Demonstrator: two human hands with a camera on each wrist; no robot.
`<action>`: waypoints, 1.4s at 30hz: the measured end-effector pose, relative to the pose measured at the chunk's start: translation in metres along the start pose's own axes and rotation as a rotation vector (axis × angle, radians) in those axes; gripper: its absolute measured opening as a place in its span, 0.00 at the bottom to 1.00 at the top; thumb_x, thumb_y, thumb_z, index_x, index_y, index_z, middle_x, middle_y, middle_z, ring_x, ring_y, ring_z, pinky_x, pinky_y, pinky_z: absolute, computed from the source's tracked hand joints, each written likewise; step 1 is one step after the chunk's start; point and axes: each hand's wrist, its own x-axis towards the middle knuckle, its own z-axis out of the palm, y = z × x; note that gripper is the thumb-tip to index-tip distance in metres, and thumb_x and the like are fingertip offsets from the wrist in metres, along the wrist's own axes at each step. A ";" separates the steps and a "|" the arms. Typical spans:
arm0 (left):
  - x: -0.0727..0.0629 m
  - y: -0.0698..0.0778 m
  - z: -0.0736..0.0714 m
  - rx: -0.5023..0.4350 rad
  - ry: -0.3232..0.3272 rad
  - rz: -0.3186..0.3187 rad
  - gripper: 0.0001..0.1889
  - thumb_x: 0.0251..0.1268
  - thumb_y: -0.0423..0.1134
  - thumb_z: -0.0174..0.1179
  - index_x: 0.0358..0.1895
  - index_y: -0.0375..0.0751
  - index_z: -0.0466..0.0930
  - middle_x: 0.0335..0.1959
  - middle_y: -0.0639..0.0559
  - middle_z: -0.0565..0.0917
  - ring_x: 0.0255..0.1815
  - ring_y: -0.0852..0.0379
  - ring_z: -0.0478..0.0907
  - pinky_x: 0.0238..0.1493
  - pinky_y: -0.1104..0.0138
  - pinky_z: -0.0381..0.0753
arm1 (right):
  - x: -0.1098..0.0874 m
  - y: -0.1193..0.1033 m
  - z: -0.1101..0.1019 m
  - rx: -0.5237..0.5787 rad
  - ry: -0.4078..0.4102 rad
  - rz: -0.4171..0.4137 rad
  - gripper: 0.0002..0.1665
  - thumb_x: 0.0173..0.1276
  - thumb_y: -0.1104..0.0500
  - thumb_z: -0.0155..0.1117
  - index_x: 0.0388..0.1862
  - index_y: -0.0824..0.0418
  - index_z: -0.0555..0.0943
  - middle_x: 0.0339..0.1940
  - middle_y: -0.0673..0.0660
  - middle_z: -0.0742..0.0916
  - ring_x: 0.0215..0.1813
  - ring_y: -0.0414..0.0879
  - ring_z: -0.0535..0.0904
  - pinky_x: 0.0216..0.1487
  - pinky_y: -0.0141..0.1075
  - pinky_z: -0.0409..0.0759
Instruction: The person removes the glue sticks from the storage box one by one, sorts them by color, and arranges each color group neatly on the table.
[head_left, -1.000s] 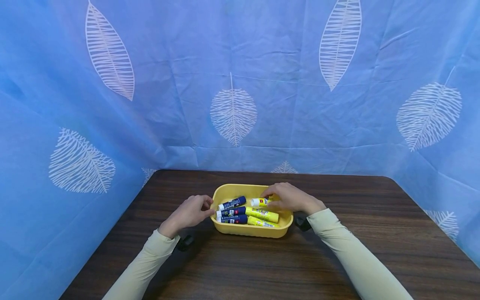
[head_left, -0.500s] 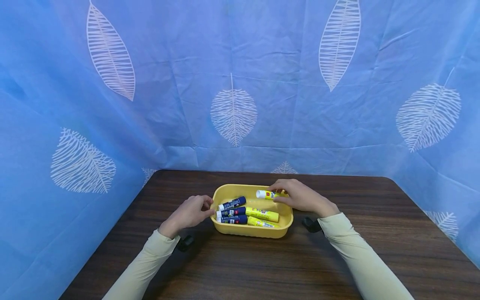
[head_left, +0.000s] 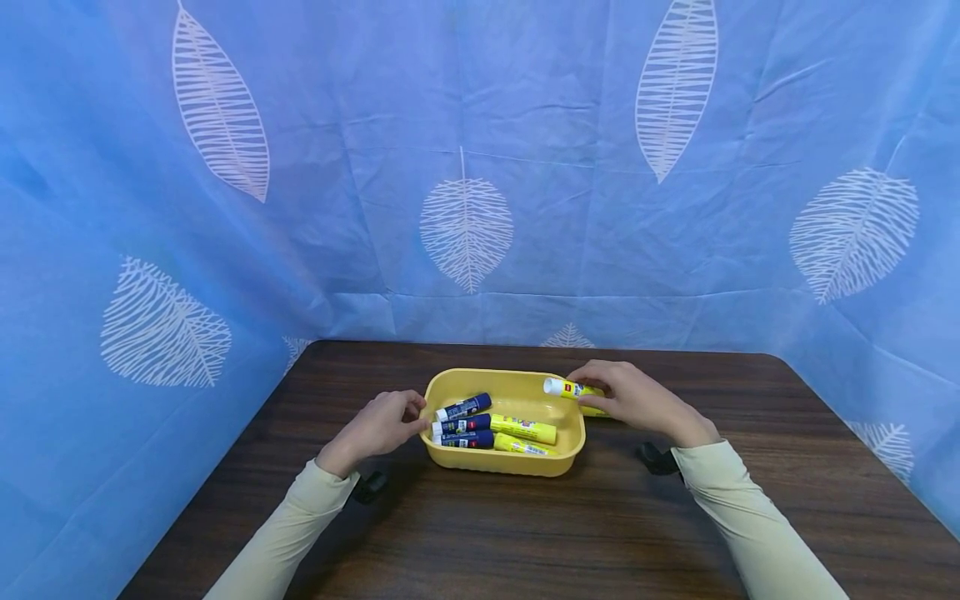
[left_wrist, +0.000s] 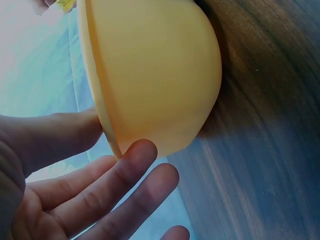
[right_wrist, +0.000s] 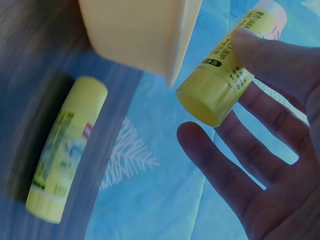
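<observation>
My left hand (head_left: pixel 382 423) touches the left end of a yellow basket (head_left: pixel 498 461); thumb and fingertips meet its rim and outer wall in the left wrist view. Over the basket's right rim, my right hand (head_left: pixel 630 396) pinches a yellow glue stick (head_left: pixel 567 389) with a white end. The right wrist view has the thumb across this stick's label and the other fingers spread behind it. Another yellow glue stick (right_wrist: pixel 67 150) lies on the table just right of the basket, mostly hidden under the right hand in the head view.
Inside the basket, several dark blue glue sticks (head_left: pixel 463 407) lie on the left and two yellow glue sticks (head_left: pixel 522 428) on the right. The brown wooden table (head_left: pixel 480 542) backs onto a blue leaf-print curtain (head_left: pixel 360 208).
My right hand has lifted the yellow glue stick from inside the basket and carried it right to above the rim. The left hand has stayed at the basket's left end.
</observation>
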 end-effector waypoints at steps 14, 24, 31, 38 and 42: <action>0.000 0.001 0.000 0.004 0.000 0.015 0.19 0.69 0.34 0.66 0.61 0.31 0.80 0.40 0.48 0.85 0.35 0.57 0.79 0.44 0.61 0.86 | -0.043 0.022 -0.016 -0.081 0.051 0.054 0.16 0.70 0.60 0.70 0.56 0.57 0.84 0.49 0.51 0.88 0.46 0.45 0.85 0.44 0.42 0.83; 0.000 -0.002 -0.001 -0.023 -0.009 0.021 0.17 0.69 0.34 0.66 0.58 0.32 0.81 0.40 0.49 0.85 0.36 0.57 0.80 0.45 0.60 0.86 | -0.063 0.043 -0.011 -0.054 0.039 0.095 0.18 0.68 0.60 0.71 0.56 0.58 0.84 0.48 0.50 0.88 0.44 0.42 0.84 0.41 0.39 0.83; 0.001 -0.004 -0.001 -0.031 -0.009 0.028 0.15 0.69 0.35 0.66 0.56 0.34 0.82 0.39 0.51 0.85 0.36 0.58 0.80 0.46 0.59 0.86 | -0.061 0.051 -0.005 -0.057 0.000 0.092 0.18 0.69 0.59 0.71 0.56 0.58 0.84 0.49 0.51 0.88 0.45 0.43 0.84 0.43 0.39 0.83; 0.000 -0.005 0.000 -0.042 -0.018 0.039 0.14 0.70 0.34 0.66 0.55 0.33 0.81 0.39 0.50 0.85 0.36 0.57 0.81 0.46 0.59 0.86 | -0.060 0.053 0.000 -0.049 -0.008 0.092 0.17 0.68 0.58 0.72 0.55 0.58 0.84 0.48 0.52 0.88 0.44 0.42 0.84 0.42 0.39 0.83; -0.001 -0.004 0.000 -0.035 -0.017 0.037 0.14 0.70 0.34 0.65 0.55 0.33 0.82 0.39 0.50 0.85 0.36 0.57 0.81 0.45 0.59 0.86 | -0.059 0.054 0.005 -0.048 -0.026 0.074 0.18 0.68 0.58 0.72 0.55 0.59 0.84 0.48 0.53 0.88 0.43 0.41 0.84 0.41 0.38 0.83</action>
